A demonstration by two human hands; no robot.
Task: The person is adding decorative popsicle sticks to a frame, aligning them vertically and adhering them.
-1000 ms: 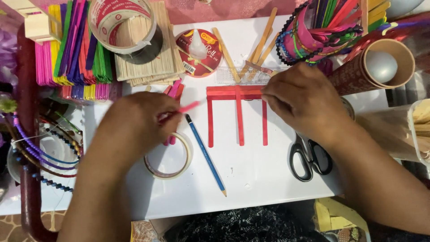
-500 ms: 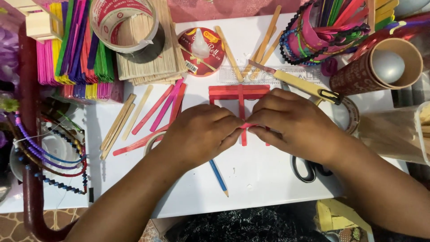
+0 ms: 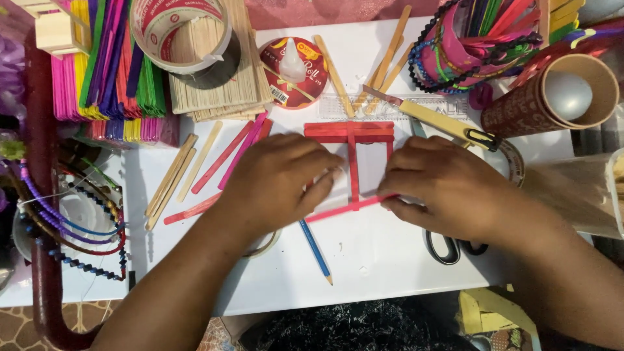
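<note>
A white table (image 3: 390, 260) fills the view, crowded with craft supplies along its far edge. At far left lies a stack of coloured craft sticks (image 3: 97, 71) beside a bundle of plain wooden sticks (image 3: 221, 91), with a big roll of tape (image 3: 182, 29) resting on top. At far right a brown cardboard tube (image 3: 552, 97) lies on its side.

In the middle sits a red stick frame (image 3: 351, 140). The left hand (image 3: 276, 185) lies flat over its left side, fingers close together and pressing down. The right hand (image 3: 448, 188) covers the right side, its fingertips pinching the end of a pink stick (image 3: 344, 208) laid across the frame's near ends.

A blue pencil (image 3: 316, 250) pokes out near the left hand; black scissors (image 3: 448, 247) lie under the right wrist. A yellow cutter (image 3: 442, 123) lies just beyond the right hand.
</note>
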